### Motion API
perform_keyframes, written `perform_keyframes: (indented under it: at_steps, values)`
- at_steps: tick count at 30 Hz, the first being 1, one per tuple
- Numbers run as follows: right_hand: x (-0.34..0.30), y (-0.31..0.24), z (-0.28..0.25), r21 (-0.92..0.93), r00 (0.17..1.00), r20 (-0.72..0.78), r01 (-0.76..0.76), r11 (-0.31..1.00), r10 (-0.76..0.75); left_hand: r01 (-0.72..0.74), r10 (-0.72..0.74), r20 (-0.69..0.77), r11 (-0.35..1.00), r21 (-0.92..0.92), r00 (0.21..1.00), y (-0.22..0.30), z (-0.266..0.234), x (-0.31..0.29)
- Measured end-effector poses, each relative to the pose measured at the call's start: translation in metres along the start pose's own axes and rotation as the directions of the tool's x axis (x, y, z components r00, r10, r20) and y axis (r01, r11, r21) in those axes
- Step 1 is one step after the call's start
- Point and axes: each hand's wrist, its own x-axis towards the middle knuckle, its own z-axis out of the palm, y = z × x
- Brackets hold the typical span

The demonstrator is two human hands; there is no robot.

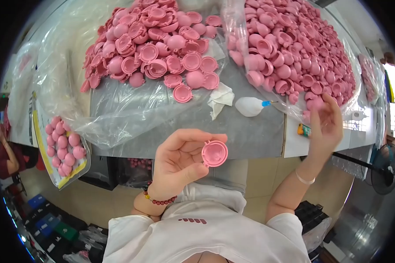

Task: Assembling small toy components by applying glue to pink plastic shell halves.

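Note:
My left hand [180, 160] is closed, pinching the rim of a round pink plastic half shell [215, 153] between thumb and fingers. The hollow of the shell faces up, and small tabs stick out from its edge. At the near edge of the right pile of pink half shells [298, 52], my right hand [327, 125] is slightly blurred. Its fingertips are beside a pink shell [314, 103]; whether they grip it I cannot make out. Another heap of pink half shells [149, 52] lies beyond my left hand.
A white squeeze bottle [250, 106] with a blue tip lies mid-table by a crumpled tissue [220, 100]. An orange-green lighter [303, 130] is near my right wrist. Clear plastic sheeting [114, 127] spreads at left, beside a tray [84, 168] of pink balls. A fan [384, 168] stands far right.

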Motion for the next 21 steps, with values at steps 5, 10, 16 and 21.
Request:
perform_keyframes:
  at_steps: [5, 10, 16, 21]
  values:
    - [-0.047, -0.033, 0.014, 0.188, 0.762, 0.644, -0.239, 0.953, 0.064, -0.027, 0.028, -0.010, 0.994, 0.109, 1.000, 0.003, -0.001, 0.002]
    - [-0.049, -0.040, 0.024, 0.068, 0.736, 0.671, -0.176, 0.982, 0.085, -0.081, 0.095, -0.025, 0.939, 0.333, 0.995, 0.005, 0.002, 0.000]
    - [-0.050, -0.043, 0.026, -0.112, 0.832, 0.554, 0.069, 0.991, 0.005, -0.184, 0.192, 0.013, 0.920, 0.347, 0.981, 0.001, 0.000, 0.001]
    - [-0.058, -0.041, 0.032, -0.179, 0.874, 0.485, 0.124, 0.976, -0.022, 0.005, -0.005, -0.039, 1.000, 0.000, 0.999, -0.001, -0.002, 0.001]
